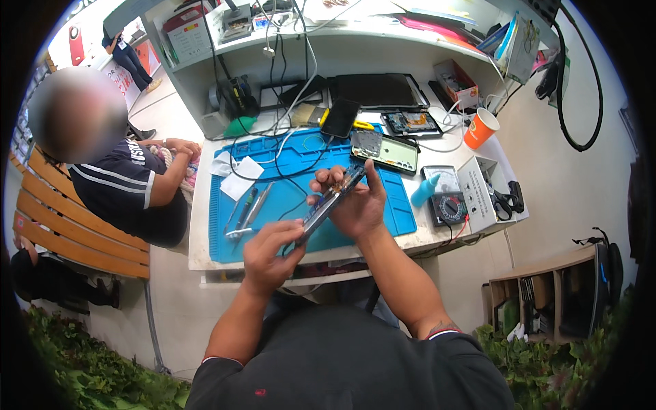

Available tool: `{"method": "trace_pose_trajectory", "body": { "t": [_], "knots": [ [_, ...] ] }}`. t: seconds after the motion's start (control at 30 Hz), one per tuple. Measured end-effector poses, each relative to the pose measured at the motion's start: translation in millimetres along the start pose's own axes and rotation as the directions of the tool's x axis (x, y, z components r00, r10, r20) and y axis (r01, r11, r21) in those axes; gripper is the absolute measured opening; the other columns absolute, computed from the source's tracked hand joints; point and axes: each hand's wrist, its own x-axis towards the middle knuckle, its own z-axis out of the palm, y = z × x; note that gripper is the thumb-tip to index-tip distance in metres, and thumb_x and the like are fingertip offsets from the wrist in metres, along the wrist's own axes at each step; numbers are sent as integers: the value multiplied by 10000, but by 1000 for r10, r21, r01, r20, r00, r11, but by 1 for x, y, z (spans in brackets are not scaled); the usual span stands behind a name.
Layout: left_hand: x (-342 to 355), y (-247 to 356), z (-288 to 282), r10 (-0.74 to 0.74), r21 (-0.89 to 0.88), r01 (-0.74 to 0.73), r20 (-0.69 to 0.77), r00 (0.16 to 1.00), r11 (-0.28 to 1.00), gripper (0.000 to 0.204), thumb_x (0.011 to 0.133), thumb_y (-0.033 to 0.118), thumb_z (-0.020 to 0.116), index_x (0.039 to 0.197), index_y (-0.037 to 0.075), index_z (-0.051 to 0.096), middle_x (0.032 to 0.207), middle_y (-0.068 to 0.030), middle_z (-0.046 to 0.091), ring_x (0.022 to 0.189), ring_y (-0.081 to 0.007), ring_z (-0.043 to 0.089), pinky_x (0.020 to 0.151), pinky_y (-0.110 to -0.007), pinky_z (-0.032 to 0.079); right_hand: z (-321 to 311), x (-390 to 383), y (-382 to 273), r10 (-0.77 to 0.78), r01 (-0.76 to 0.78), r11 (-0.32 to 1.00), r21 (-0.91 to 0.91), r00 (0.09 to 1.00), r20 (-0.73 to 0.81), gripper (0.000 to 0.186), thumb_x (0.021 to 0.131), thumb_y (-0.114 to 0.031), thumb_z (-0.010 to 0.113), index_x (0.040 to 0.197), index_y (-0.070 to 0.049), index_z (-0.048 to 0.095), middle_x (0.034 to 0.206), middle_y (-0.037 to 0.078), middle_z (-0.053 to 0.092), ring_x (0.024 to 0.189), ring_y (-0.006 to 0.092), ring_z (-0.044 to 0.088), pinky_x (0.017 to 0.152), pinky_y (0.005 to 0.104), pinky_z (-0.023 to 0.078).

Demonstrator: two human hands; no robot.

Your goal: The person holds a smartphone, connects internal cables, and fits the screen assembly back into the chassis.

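Observation:
Between my two hands I hold an opened phone [329, 206], tilted, its inner parts partly showing. My left hand [272, 254] pinches its lower end. Around its upper end wraps my right hand [359, 203], thumb along one edge. Beneath them lies a blue repair mat [321, 240]. A detached phone back cover [396, 156] with a grey piece on it rests just beyond my right hand. Slim pen-like tools [254, 203] and white paper pieces [240, 179] are on the mat's left side. A black phone [339, 117] sits at the mat's far edge.
Right of the mat stand a light-blue bottle [425, 190], an analog multimeter [447, 205], a white box [478, 188] and an orange cup [481, 128]. Cables hang from the shelf [369, 31] across the mat. A seated person [130, 171] is at the left on a wooden bench [61, 219].

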Motion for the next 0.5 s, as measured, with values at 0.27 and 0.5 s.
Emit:
{"method": "trace_pose_trajectory", "body": {
  "t": [0.27, 0.5],
  "knots": [
    [-4, -3, 14, 97, 114, -106, 81, 992, 988, 352, 704, -87, 808, 1026, 16, 711, 1034, -134, 724, 995, -329, 744, 837, -390, 617, 17, -18, 17, -125, 69, 987, -144, 899, -420, 1262, 812, -954, 421, 1546, 57, 242, 1584, 251, 333, 1404, 385, 468, 1164, 552, 415],
    [0, -5, 13, 166, 165, -195, 175, 970, 967, 340, 719, -50, 806, 1040, 20, 715, 1039, -138, 710, 1011, -340, 732, 867, -406, 613, 24, -43, 24, -69, -173, 888, -427, 867, -494, 607, 1017, -101, 621, 1545, -43, 328, 1370, 250, 587, 1231, 334, 628, 1097, 503, 493]
  ]
}}
